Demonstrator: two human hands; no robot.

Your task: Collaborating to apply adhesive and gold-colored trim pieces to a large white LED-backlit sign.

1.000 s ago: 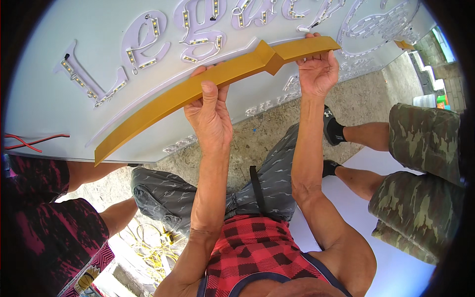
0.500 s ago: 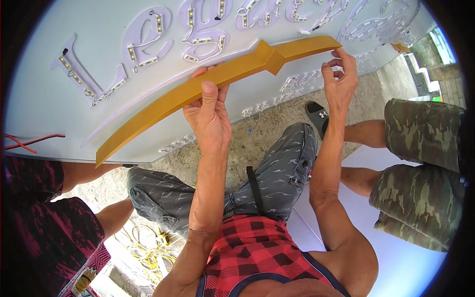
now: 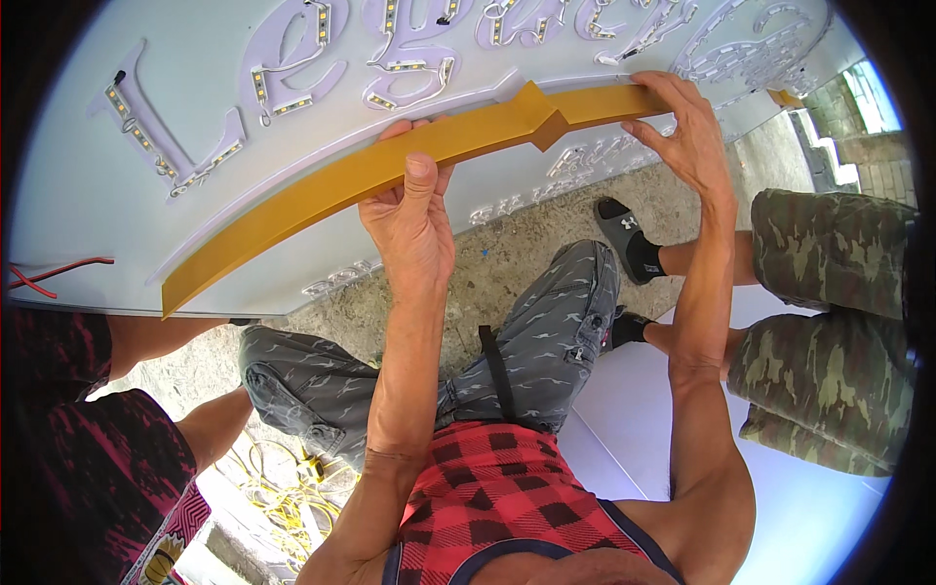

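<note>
A long, curved gold strip (image 3: 322, 185) with a diamond-shaped middle lies across both my hands, over a large pale grey sign panel (image 3: 210, 63). My left hand (image 3: 409, 219) grips it left of the diamond, thumb on the near side and fingers behind. At its right end, my right hand (image 3: 690, 141) has fingers over the far edge and thumb at the near edge. Just beyond the strip, a pale lilac raised shape (image 3: 510, 84) of similar outline shows on the panel. Whether the strip touches the panel, I cannot tell.
Raised letters carry LED modules (image 3: 146, 136) and wiring. Red and black wires (image 3: 58, 268) stick out at the left. One person in camouflage shorts (image 3: 829, 380) is at right, another in dark pink-patterned shorts (image 3: 117, 468) at left. Yellow cable (image 3: 283, 512) lies on the ground.
The strip has shifted left and its left end slightly down in the picture. My right hand has gone from a light fingertip touch to a grip on the right end.
</note>
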